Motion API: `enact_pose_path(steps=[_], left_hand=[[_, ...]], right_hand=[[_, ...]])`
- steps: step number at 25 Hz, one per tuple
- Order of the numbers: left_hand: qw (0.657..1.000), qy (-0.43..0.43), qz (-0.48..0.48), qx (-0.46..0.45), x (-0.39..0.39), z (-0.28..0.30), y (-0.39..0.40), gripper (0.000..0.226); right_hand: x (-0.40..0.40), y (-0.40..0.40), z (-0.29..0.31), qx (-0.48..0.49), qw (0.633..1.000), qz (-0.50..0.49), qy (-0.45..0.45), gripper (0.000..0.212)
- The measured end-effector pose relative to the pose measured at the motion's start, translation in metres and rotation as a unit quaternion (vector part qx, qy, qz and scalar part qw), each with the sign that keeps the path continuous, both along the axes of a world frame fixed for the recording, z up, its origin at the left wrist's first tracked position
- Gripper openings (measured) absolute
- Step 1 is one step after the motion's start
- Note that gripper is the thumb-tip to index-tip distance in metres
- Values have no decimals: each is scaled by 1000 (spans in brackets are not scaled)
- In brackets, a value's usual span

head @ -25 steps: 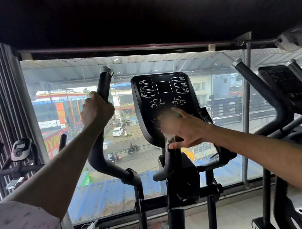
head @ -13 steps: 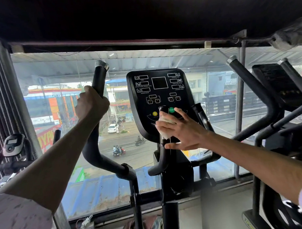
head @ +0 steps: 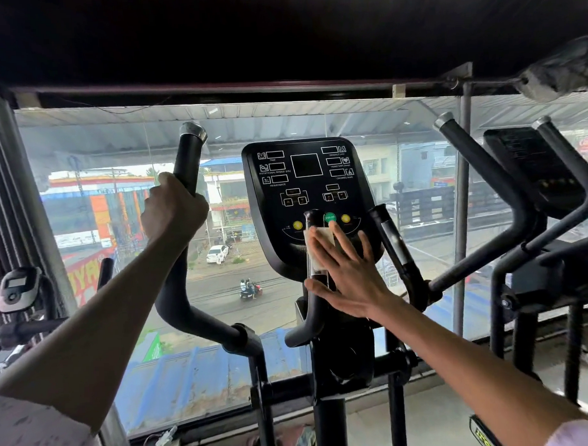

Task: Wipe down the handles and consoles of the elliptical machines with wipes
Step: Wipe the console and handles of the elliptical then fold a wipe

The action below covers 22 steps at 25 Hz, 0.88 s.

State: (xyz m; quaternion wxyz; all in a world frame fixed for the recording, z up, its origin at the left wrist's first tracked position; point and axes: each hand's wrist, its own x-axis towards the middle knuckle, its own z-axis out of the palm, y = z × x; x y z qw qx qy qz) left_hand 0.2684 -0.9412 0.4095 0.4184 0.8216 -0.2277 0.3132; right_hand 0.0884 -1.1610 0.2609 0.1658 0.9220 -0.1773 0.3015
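Observation:
The black console [head: 306, 189] of the elliptical stands in front of me, with yellow and green buttons low on its face. My right hand [head: 347, 271] lies flat with spread fingers and presses a white wipe [head: 322, 247] against the console's lower part and the small inner handle [head: 313, 285] in front of it. My left hand [head: 172, 210] is closed around the tall left moving handle [head: 187, 173], a little below its silver end cap. The right inner handle [head: 397, 249] stands untouched beside my right hand.
A second elliptical with its console [head: 531, 171] and handles [head: 484, 169] stands close on the right. Another machine's small grey console [head: 16, 289] is at the left edge. A glass window [head: 94, 169] runs right behind the machines, over a street.
My right hand has opened out flat and slid the wipe slightly up and right over the console's lower part, uncovering the yellow button on the left. My left hand keeps its grip on the handle.

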Motion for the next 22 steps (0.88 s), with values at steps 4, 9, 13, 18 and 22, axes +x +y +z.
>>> enact_pose_path(steps=[4,9,13,18,22], left_hand=[[1000,3,-3,1,1,-1,0,36],[1000,-2,10,-4,2,-2,-3,35],[1000,-7,13,0,4,-2,-4,35],[1000,-9,20,-2,6,-2,-6,34],[1000,-7,25,4,3,-1,-6,34]], right_hand=[[12,28,-18,87,993,-8,-80,85],[25,60,-49,224,956,6,-188,89],[52,43,13,456,837,68,-296,107],[37,17,42,711,587,199,-332,54],[38,-7,39,786,465,263,-311,97]])
